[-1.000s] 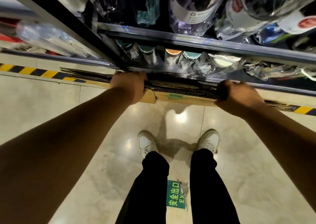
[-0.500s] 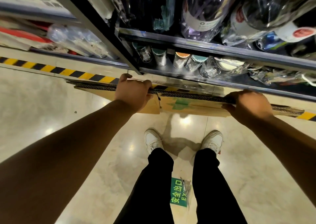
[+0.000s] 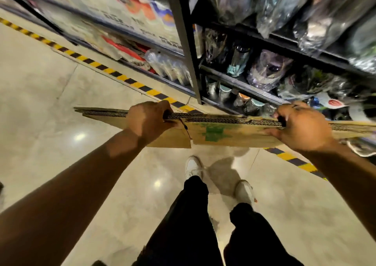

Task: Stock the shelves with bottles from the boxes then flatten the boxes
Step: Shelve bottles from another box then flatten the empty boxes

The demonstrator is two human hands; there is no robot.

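A stack of flattened cardboard boxes [image 3: 219,131] hangs on edge in front of me, brown with a green print, corrugated top edge facing up. My left hand [image 3: 149,121] grips the top edge left of centre. My right hand [image 3: 301,126] grips the same edge further right. The stack is off the floor, above my feet. Behind it, bottles [image 3: 252,105] with coloured caps stand on the low black shelf [image 3: 244,86], and more wrapped bottles [image 3: 268,70] fill the shelves above.
A yellow-and-black hazard strip [image 3: 114,73] runs along the shelf base across the glossy tiled floor [image 3: 61,123]. A black upright post [image 3: 187,42] divides two shelf bays; the left bay holds packaged goods [image 3: 126,21]. My legs and white shoes [image 3: 193,166] are below.
Both hands have lifted the flattened boxes away from the shelf base and toward me. The view has swung left, so the shelf now runs diagonally and my feet have shifted.
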